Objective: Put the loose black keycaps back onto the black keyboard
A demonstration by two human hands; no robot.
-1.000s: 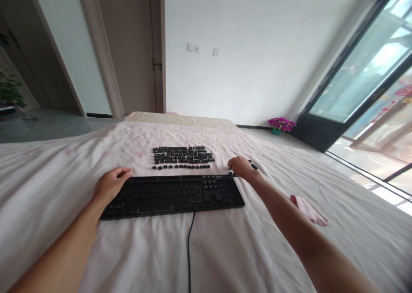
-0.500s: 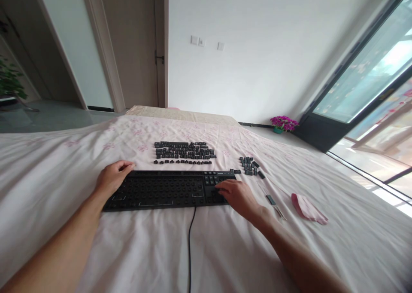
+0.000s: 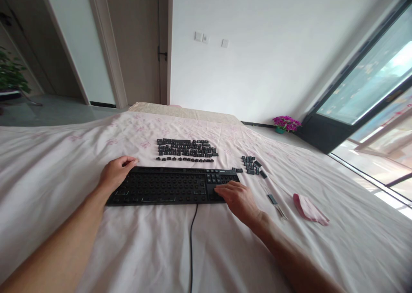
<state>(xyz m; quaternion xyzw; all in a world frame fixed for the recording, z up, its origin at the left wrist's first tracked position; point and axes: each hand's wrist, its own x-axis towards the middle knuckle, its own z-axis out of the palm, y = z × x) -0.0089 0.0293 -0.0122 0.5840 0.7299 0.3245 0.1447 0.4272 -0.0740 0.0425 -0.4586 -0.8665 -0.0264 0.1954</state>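
Note:
A black keyboard (image 3: 164,187) lies on the bedsheet, most of its keycaps off and a small cluster of caps in place right of its middle. At its far left corner is my left hand (image 3: 117,172), thumb and fingers pinched together; whatever is between them is too small to make out. My right hand (image 3: 238,198) rests over the keyboard's right end, its fingers bunched at the arrow-key area, hiding part of the number pad. Its fingertips' contents are hidden. Loose black keycaps (image 3: 186,149) lie in rows behind the keyboard, and a smaller group of keycaps (image 3: 251,165) lies beyond its right end.
A keycap puller (image 3: 277,206) with a dark handle and wire prongs lies right of my right hand. Farther right is a crumpled pink cloth (image 3: 309,210). The keyboard's black cable (image 3: 192,245) runs toward me over the wrinkled bedsheet (image 3: 144,245).
The camera view has shifted slightly. My right hand stays at the keyboard's right end, its fingers a little lower over the arrow-key area. My left hand keeps its place at the far left corner.

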